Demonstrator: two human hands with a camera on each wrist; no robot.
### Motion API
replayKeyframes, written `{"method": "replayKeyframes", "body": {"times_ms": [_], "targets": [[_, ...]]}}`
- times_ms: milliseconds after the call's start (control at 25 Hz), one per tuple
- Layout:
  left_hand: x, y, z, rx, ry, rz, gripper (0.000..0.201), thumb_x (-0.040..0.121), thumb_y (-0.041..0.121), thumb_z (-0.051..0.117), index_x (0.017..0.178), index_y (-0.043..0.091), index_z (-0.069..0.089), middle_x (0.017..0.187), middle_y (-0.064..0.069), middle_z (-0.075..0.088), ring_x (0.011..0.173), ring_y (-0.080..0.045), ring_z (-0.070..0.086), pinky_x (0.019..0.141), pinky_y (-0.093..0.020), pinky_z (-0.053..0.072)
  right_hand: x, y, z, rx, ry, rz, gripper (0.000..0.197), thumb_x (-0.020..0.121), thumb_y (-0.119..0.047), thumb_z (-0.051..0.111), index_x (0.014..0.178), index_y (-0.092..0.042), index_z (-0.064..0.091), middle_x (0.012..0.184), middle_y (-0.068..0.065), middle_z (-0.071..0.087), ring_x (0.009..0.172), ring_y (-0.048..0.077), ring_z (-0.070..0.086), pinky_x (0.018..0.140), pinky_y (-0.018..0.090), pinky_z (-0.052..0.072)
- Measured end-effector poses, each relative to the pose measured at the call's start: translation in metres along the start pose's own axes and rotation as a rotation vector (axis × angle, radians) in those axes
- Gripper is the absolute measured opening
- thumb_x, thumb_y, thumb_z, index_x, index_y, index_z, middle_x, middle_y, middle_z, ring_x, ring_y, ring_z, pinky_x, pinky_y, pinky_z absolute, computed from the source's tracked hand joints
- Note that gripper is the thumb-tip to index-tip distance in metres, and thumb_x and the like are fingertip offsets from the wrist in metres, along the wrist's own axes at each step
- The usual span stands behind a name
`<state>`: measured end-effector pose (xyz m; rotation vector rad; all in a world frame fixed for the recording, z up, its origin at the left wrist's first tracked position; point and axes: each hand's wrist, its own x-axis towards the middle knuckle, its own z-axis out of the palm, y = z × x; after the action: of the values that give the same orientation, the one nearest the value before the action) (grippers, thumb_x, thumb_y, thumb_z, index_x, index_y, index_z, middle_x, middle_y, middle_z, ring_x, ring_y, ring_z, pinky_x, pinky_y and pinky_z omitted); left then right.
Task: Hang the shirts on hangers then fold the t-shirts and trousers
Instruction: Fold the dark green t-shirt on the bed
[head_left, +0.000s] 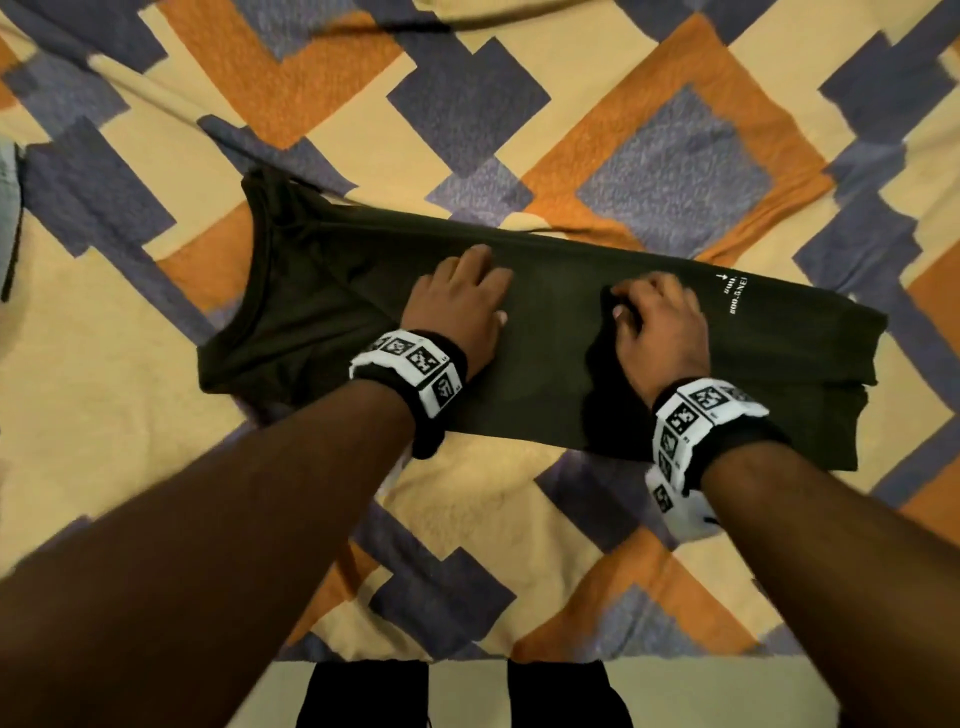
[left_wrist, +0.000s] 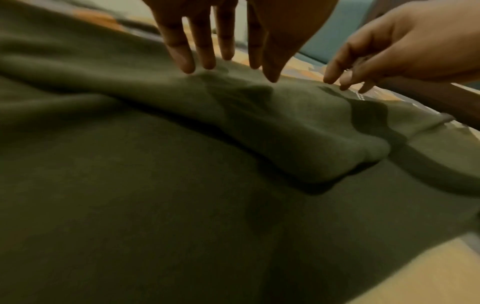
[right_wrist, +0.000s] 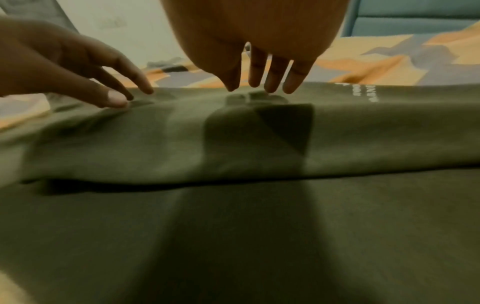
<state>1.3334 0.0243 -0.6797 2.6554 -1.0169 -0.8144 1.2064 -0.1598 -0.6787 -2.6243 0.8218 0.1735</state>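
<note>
Both the left hand and right hand press spread, straight fingers onto the folded olive t-shirt lying on the patterned bedspread.

A home bedroom: patchwork-print bedsheet, teal headboard behind.

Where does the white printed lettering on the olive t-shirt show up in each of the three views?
Head: white lettering right of centre on the olive t-shirt, just beyond the right hand.
Left wrist: only a faint white trace at the far right fabric edge, under the right hand's fingertips; unreadable.
Right wrist: lettering upper right, near the shirt's far edge.
Shared landmark: the left hand, resting on the shirt in all three views.
</note>
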Motion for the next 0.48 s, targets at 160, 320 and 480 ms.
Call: {"method": "replayKeyframes", "body": {"times_ms": [160,320,480], "targets": [[0.026,0.001,0.007,-0.346,0.184,-0.225,0.04,0.094,0.017,0.049,0.133,0.021,0.047,0.148,-0.002,0.031,0.121,-0.03,0.046,0.1,-0.04,0.039,0.036,0.059,-0.016,0.038,-0.077,0.072,0.041,0.09,-0.005,0.048,0.129,-0.018,0.054,0.132,0.011,0.044,0.11,0.036,0.052,0.088,0.044,0.046],[0.05,-0.02,-0.019,-0.18,0.135,-0.206,0.029,0.087,0.014,0.062,0.116,0.011,0.065,0.127,-0.014,0.051,0.116,-0.035,0.049,0.1,-0.039,0.037,0.043,0.102,-0.03,0.082,-0.024,0.107,0.023,0.093,-0.017,0.055,0.114,-0.014,0.061,0.121,0.013,0.049,0.102,0.035,0.055,0.086,0.038,0.044],[0.055,-0.021,-0.041,-0.113,0.225,-0.288,0.021,0.087,0.018,0.065,0.102,0.006,0.071,0.112,-0.017,0.061,0.104,-0.036,0.056,0.093,-0.037,0.042,0.041,0.125,-0.039,0.155,0.009,0.112,0.015,0.093,-0.018,0.056,0.105,-0.01,0.061,0.114,0.013,0.051,0.098,0.034,0.055,0.083,0.037,0.045]]}}
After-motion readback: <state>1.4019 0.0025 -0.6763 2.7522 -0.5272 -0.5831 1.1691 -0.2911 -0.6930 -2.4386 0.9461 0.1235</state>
